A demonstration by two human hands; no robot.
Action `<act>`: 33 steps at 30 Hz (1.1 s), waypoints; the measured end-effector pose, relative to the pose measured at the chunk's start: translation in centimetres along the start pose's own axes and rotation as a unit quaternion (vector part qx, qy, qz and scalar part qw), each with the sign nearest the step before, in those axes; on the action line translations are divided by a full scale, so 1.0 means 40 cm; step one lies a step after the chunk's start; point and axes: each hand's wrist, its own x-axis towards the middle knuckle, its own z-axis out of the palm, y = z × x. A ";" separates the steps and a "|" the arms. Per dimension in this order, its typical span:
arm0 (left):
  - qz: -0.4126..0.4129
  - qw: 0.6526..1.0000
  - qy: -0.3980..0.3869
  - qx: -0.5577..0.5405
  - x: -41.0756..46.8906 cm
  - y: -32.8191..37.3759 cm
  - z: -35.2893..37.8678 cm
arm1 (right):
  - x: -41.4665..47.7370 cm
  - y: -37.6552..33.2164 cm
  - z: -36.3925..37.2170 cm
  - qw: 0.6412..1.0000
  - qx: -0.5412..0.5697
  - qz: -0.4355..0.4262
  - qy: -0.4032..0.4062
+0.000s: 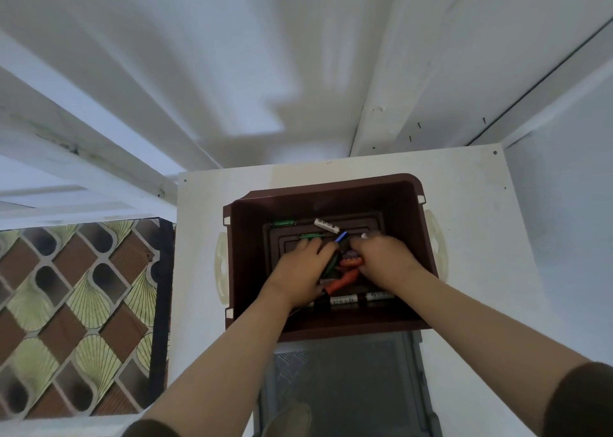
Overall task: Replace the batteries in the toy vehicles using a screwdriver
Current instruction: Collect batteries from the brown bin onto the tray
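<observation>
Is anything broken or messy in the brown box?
Nothing looks broken or spilled. It is just jumbled: green batteries and white batteries lie loose at different angles on the floor of the brown box, with an orange screwdriver between the left hand and right hand.

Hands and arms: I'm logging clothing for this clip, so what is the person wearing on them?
The left forearm and right forearm are bare. A dark brownish sleeve ends near each elbow: left sleeve and right sleeve. The left hand and right hand wear no gloves; no watch or bracelet shows.
</observation>
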 end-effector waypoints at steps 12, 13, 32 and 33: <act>-0.038 0.993 0.012 0.112 0.029 0.013 0.010 | -0.009 -0.023 -0.038 0.827 0.534 0.166 0.059; -0.046 0.992 0.004 0.120 0.031 0.010 0.014 | -0.011 -0.021 -0.035 0.801 0.566 0.187 0.046; 0.038 0.976 0.206 0.058 0.092 -0.024 0.044 | -0.020 -0.003 0.034 0.764 0.609 0.182 0.108; 0.035 0.979 0.191 0.058 0.090 -0.027 0.057 | -0.017 -0.004 0.035 0.763 0.610 0.185 0.108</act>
